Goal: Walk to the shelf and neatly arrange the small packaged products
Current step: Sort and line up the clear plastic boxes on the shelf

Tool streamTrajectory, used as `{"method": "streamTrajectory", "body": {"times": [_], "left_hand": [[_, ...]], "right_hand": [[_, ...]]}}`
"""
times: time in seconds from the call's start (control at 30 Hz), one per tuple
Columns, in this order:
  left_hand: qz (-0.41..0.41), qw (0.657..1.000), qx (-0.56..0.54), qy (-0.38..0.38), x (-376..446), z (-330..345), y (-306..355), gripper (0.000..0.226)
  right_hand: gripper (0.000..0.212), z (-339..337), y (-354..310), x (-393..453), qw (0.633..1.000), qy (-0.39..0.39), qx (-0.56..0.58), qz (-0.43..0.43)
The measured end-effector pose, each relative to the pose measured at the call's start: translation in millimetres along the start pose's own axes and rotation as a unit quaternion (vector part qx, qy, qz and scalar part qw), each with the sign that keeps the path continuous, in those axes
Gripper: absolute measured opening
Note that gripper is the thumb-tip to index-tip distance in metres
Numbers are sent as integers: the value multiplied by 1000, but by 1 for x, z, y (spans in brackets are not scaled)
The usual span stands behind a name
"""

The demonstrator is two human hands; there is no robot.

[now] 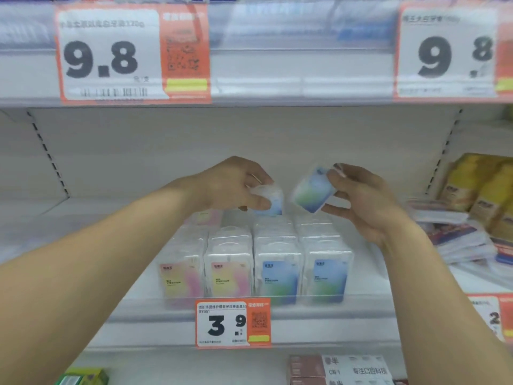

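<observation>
Over a white store shelf [138, 309] of packs in rows [255, 273], left hand [230, 184] fingers grip one blue-green pack [268, 200], right hand [363, 201] fingers another [312, 191].

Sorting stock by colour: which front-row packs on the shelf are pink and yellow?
The two left front packs; the two to their right are blue-green.

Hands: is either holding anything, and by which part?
Each holds a blue pack. Left hand pinches its pack at the top; right hand grips its tilted pack by the right edge.
</observation>
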State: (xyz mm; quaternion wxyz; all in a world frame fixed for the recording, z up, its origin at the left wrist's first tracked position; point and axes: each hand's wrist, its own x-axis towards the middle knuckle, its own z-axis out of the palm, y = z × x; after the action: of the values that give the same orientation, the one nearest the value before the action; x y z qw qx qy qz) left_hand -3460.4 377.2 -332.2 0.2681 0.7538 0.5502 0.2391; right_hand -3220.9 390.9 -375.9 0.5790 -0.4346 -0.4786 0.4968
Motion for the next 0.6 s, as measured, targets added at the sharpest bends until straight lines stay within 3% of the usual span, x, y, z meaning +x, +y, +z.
{"method": "streamTrajectory", "body": {"times": [0.13, 0.27, 0.33, 0.43, 0.6], "left_hand": [[-14, 998, -9, -54, 3, 7, 2, 37], [-94, 986, -41, -133, 6, 12, 2, 39], [-124, 981, -59, -135, 8, 16, 0, 44], [-127, 985, -24, -118, 9, 22, -4, 31], [-116, 989, -13, -88, 11, 27, -5, 19]], "right_hand": [[35, -7, 3, -2, 988, -73, -130, 36], [25, -16, 6, -4, 960, -181, -185, 103], [30, -17, 10, -5, 960, -195, -157, 124], [43, -13, 14, -2, 956, -200, -162, 141], [29, -9, 17, 0, 957, -196, -169, 129]]}}
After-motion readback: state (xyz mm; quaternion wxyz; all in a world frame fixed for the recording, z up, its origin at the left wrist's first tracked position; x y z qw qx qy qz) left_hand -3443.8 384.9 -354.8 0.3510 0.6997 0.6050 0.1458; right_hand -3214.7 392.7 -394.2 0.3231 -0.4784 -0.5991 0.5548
